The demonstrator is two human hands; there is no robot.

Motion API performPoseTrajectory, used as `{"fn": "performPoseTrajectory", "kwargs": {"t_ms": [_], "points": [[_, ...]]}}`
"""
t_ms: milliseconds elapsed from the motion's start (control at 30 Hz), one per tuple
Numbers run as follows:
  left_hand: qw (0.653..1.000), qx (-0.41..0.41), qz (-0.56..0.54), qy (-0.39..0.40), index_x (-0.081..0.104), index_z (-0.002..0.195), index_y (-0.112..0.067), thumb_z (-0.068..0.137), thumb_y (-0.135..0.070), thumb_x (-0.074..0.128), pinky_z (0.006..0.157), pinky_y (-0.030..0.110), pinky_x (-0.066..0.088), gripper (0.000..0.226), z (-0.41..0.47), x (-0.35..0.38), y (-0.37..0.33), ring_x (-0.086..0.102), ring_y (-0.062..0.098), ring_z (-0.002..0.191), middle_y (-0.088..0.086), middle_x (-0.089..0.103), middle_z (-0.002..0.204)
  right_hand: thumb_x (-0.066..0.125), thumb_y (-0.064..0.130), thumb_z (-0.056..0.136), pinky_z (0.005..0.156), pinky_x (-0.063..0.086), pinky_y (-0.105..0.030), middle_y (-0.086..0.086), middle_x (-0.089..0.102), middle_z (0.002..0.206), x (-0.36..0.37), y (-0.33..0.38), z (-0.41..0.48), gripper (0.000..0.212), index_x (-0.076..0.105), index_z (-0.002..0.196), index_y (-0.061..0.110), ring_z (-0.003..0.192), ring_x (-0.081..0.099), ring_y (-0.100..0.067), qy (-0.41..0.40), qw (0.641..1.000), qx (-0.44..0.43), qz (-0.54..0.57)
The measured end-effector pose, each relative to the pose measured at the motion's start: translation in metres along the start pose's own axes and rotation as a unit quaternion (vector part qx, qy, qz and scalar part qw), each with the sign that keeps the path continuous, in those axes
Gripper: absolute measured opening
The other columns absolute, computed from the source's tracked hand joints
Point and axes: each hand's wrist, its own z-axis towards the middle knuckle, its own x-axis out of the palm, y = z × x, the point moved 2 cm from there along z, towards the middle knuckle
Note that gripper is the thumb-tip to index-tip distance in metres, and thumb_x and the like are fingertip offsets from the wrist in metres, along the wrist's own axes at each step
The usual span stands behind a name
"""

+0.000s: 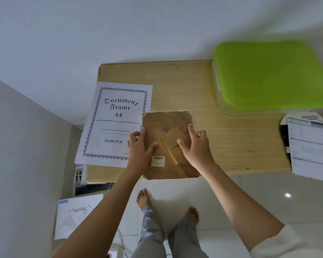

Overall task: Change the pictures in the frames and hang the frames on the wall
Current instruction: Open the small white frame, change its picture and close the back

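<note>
A picture frame [168, 123] lies face down at the front edge of the wooden table [231, 142], its brown backing board up, with a folding stand and a barcode label [158, 161] on it. My left hand [139, 148] rests on the frame's left edge, thumb on the backing. My right hand [197, 146] presses flat on the stand with fingers spread. A white "Document Frame A4" insert sheet [114, 123] lies just left of the frame, partly under my left hand.
A box with a green lid [270, 75] stands at the table's back right. A printed specification sheet [309, 146] over a dark object hangs off the right edge. Papers and pictures [76, 215] lie on the floor at the left, by the wall. My bare feet stand on white tiles.
</note>
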Motion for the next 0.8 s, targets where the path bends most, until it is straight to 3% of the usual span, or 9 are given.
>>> {"fn": "performPoseTrajectory", "kwargs": {"t_ms": [300, 400, 500, 667, 800], "points": [[1.0, 0.009, -0.001, -0.018, 0.024, 0.146, -0.019, 0.09, -0.036, 0.056, 0.097, 0.032, 0.03, 0.067, -0.002, 0.001, 0.001, 0.027, 0.021, 0.124, 0.006, 0.028, 0.135, 0.042, 0.05, 0.092, 0.089, 0.041, -0.03, -0.01, 0.033, 0.122, 0.0, 0.001, 0.001, 0.067, 0.015, 0.147, 0.024, 0.112, 0.038, -0.023, 0.013, 1.0, -0.003, -0.024], [0.999, 0.024, 0.006, -0.027, 0.025, 0.146, -0.017, 0.091, -0.037, 0.054, 0.096, 0.028, 0.03, 0.066, -0.004, 0.002, 0.002, 0.029, 0.019, 0.124, 0.006, 0.031, 0.136, 0.045, 0.05, 0.091, 0.093, 0.035, -0.027, -0.005, 0.028, 0.119, -0.002, -0.002, -0.001, 0.072, 0.01, 0.148, 0.024, 0.112, 0.033, -0.021, 0.037, 0.999, -0.009, 0.005], [0.997, 0.062, 0.04, -0.031, 0.025, 0.146, -0.015, 0.091, -0.039, 0.052, 0.103, 0.035, 0.033, 0.065, -0.011, -0.001, 0.009, 0.032, 0.021, 0.127, 0.006, 0.036, 0.14, 0.057, 0.046, 0.086, 0.099, 0.024, -0.022, 0.002, 0.022, 0.117, -0.006, -0.013, -0.006, 0.082, 0.009, 0.148, 0.023, 0.119, 0.027, -0.017, 0.096, 0.992, -0.022, 0.079], [0.99, 0.091, 0.106, 0.03, 0.013, 0.148, -0.022, 0.09, -0.05, 0.043, 0.115, 0.041, 0.017, 0.071, -0.026, 0.002, 0.027, 0.008, 0.016, 0.144, 0.0, 0.016, 0.156, 0.067, 0.037, 0.081, 0.106, 0.023, -0.024, 0.001, 0.019, 0.132, -0.008, -0.026, -0.012, 0.091, 0.009, 0.148, 0.021, 0.129, 0.023, -0.016, 0.141, 0.984, -0.035, 0.102], [0.988, 0.084, 0.129, 0.025, 0.011, 0.148, -0.022, 0.091, -0.049, 0.041, 0.115, 0.039, 0.018, 0.07, -0.028, 0.004, 0.026, 0.006, 0.014, 0.144, -0.001, 0.012, 0.157, 0.067, 0.036, 0.082, 0.11, 0.023, -0.029, -0.002, 0.02, 0.133, -0.006, -0.026, -0.012, 0.09, 0.008, 0.148, 0.021, 0.129, 0.023, -0.018, 0.13, 0.986, -0.04, 0.093]]}}
